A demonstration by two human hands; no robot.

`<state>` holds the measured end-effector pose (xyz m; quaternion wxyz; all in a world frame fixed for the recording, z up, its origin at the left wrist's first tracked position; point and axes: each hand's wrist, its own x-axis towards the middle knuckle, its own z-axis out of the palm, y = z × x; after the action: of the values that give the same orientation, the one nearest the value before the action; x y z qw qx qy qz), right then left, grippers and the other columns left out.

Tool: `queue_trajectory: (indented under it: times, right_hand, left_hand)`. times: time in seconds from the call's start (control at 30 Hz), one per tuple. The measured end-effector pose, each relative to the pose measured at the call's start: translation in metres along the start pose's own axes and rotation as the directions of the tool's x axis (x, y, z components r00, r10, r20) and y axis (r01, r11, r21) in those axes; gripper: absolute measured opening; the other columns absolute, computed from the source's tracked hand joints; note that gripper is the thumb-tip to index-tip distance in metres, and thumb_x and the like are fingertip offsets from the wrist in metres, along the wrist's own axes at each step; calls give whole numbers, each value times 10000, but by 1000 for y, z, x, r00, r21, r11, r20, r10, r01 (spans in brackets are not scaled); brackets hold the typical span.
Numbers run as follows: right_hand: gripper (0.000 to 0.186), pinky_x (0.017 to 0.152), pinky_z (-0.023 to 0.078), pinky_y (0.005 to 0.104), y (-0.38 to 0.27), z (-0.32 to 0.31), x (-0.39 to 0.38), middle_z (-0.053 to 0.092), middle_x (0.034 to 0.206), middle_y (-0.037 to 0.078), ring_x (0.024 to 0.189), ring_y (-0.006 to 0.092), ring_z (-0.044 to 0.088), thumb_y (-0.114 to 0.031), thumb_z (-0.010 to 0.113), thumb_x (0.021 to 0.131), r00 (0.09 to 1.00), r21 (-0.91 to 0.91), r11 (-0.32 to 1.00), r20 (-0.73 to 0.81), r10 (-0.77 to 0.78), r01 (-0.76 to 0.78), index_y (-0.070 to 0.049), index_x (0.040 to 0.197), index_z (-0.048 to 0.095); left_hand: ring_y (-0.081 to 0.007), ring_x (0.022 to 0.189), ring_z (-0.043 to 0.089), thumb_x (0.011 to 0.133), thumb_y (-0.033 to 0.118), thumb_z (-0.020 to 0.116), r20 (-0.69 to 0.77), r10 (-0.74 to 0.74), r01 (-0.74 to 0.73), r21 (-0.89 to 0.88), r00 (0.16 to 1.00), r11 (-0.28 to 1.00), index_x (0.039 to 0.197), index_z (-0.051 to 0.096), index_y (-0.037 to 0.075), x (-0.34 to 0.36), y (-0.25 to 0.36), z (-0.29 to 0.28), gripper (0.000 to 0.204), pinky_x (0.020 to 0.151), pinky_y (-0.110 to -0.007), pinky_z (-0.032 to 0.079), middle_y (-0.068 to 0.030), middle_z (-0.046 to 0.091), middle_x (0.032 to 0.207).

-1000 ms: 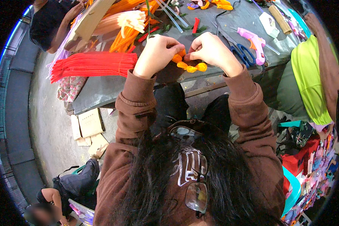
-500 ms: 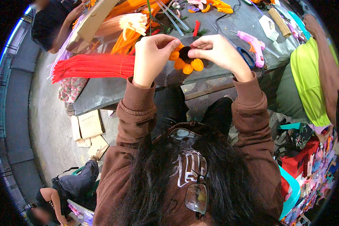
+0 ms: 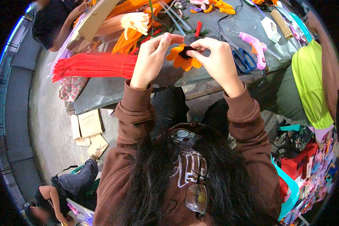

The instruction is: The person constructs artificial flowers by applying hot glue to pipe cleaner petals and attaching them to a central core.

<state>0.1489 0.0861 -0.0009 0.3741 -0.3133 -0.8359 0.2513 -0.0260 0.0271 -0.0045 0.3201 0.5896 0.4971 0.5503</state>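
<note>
A fuzzy flower (image 3: 187, 64) with orange-yellow petals and a dark centre is held above the near edge of the grey table. My right hand (image 3: 219, 56) pinches it by the dark centre between thumb and fingers. Just left of the petals, my left hand (image 3: 148, 58) is open, its fingers stretched toward the flower's top without visibly gripping it. Beside my left wrist lies a thick bundle of red pipe cleaners (image 3: 96, 65). Dark blue scissors (image 3: 245, 61) and a pink glue gun (image 3: 257, 47) rest to the right of my right hand.
Peach pipe cleaners (image 3: 130, 23), orange ones (image 3: 124, 42) and a wooden block (image 3: 92, 22) lie at the far left. Clear glue sticks (image 3: 174, 15) are at the back. A person in a lime-green garment (image 3: 310, 83) sits close on the right; cardboard (image 3: 90, 123) lies on the floor.
My left hand has let go of the flower and its fingers have opened. My right hand has shifted slightly left and down, keeping its pinch, and the flower has tilted.
</note>
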Motion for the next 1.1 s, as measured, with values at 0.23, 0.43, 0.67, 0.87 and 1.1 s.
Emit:
queue_trajectory:
  times: [0.23,0.43,0.67,0.87,1.1]
  right_hand:
    - [136,724,428,350,-2,4,-13,626,785,21,768,216,586,-186,704,705,933,-274,921,-157,-325,275,-107,805,658]
    - [122,726,423,355,-9,5,-16,612,769,13,753,219,576,-176,708,702,916,-295,909,-182,-357,296,-105,768,634]
    - [146,710,418,358,-6,10,-19,591,736,16,734,222,570,-180,727,678,908,-265,922,-236,-345,282,-102,737,619]
    - [160,701,418,359,-6,12,-20,578,720,22,724,230,564,-171,735,654,915,-274,928,-246,-321,252,-99,722,608]
    - [153,693,421,351,-3,16,-18,590,732,25,717,232,567,-147,729,646,906,-244,937,-283,-314,248,-97,729,612]
  left_hand:
    - [-215,1042,515,973,288,385,60,230,-237,296,971,925,939,666,5,-8,1,-3,401,932,-325,363,-109,596,1035]
    - [-223,1017,516,964,296,399,25,283,-266,430,959,863,933,680,42,-19,-1,-5,380,908,-339,360,-92,596,1017]
    - [-237,988,513,942,299,431,32,317,-284,537,948,794,916,689,85,-22,4,-2,336,891,-354,364,-87,608,974]
    - [-237,937,499,901,259,499,50,370,-339,531,928,777,916,683,88,-23,4,0,252,867,-354,369,-62,609,938]
    - [-252,952,478,919,322,451,89,379,-369,513,921,775,975,668,104,-22,-4,-3,313,903,-359,338,-64,605,987]
